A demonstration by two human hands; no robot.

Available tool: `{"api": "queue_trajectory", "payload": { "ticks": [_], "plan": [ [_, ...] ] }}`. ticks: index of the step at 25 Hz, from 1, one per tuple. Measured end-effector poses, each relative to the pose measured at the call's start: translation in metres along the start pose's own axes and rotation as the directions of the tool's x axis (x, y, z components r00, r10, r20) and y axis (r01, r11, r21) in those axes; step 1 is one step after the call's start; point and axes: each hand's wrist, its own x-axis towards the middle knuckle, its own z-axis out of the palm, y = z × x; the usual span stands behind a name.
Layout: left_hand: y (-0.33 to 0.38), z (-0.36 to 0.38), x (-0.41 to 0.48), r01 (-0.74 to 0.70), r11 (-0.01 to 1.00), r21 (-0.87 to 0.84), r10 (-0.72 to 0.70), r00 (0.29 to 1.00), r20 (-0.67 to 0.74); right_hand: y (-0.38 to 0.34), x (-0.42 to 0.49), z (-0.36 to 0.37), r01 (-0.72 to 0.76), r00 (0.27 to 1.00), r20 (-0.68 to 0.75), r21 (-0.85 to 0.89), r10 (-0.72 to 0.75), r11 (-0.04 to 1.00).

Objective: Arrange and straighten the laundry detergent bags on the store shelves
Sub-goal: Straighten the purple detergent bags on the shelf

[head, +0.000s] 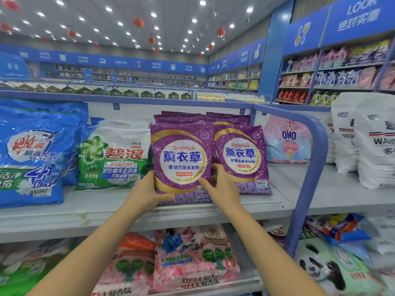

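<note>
Purple detergent bag (181, 159) standing upright at the front of a pale store shelf (149, 212), held between both hands. The left hand (147, 193) grips its lower left corner, thumb laid across the front, fingers out of sight behind. The right hand (222, 186) holds the lower right edge, thumb on the front and fingers curled round the side, next to a second purple bag (241, 157) standing just right of that hand. More purple bags seem to stand behind both, though how many is hard to tell. Left of the left hand leans a green and white bag (113, 159), then a large blue bag (32, 154). Well right of the right hand sit a pink bag (288, 139) and white bags (367, 142).
</note>
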Motion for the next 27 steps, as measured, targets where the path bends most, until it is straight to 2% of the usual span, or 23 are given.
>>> {"api": "queue_trajectory", "payload": {
  "ticks": [3, 5, 7, 8, 10, 13, 15, 16, 20, 22, 24, 27],
  "plan": [
    [0.007, 0.002, -0.007, 0.000, 0.992, 0.126, 0.009, 0.998, -0.067, -0.003, -0.011, -0.005, 0.038, 0.999, -0.030, 0.057, -0.036, 0.998],
    [0.016, 0.006, -0.020, -0.088, 0.968, 0.234, 0.146, 0.959, -0.245, -0.006, -0.022, -0.015, 0.089, 0.995, -0.062, 0.105, -0.083, 0.990],
    [0.027, 0.016, -0.043, -0.260, 0.914, 0.311, 0.377, 0.827, -0.416, -0.007, -0.043, -0.027, 0.162, 0.983, -0.106, 0.095, -0.151, 0.982],
    [0.032, 0.021, -0.057, -0.366, 0.873, 0.321, 0.481, 0.751, -0.453, -0.006, -0.055, -0.034, 0.185, 0.978, -0.116, 0.083, -0.175, 0.979],
    [0.039, 0.035, -0.082, -0.568, 0.768, 0.294, 0.640, 0.664, -0.388, 0.005, -0.079, -0.047, 0.178, 0.981, -0.090, 0.071, -0.171, 0.982],
    [0.035, 0.069, -0.107, -0.724, 0.631, 0.280, 0.765, 0.641, -0.067, 0.040, -0.114, -0.051, 0.070, 0.997, -0.018, 0.066, -0.069, 0.995],
    [0.022, 0.098, -0.111, -0.709, 0.631, 0.315, 0.709, 0.692, 0.137, 0.067, -0.133, -0.040, -0.060, 0.998, 0.014, 0.090, 0.059, 0.994],
    [0.014, 0.112, -0.112, -0.667, 0.668, 0.331, 0.644, 0.741, 0.192, 0.080, -0.141, -0.032, -0.152, 0.988, 0.036, 0.116, 0.149, 0.981],
    [-0.014, 0.160, -0.105, -0.404, 0.782, 0.475, 0.335, 0.915, 0.226, 0.130, -0.145, 0.001, -0.493, 0.867, 0.090, 0.286, 0.489, 0.822],
    [-0.026, 0.180, -0.100, -0.303, 0.771, 0.560, 0.195, 0.950, 0.244, 0.158, -0.134, 0.016, -0.575, 0.804, 0.074, 0.349, 0.590, 0.740],
    [-0.041, 0.196, -0.099, -0.265, 0.749, 0.607, 0.119, 0.955, 0.270, 0.184, -0.118, 0.028, -0.640, 0.721, 0.037, 0.417, 0.692, 0.645],
    [-0.070, 0.219, -0.105, -0.253, 0.737, 0.627, 0.128, 0.963, 0.238, 0.228, -0.084, 0.049, -0.664, 0.638, -0.037, 0.480, 0.769, 0.574]
  ]
}}
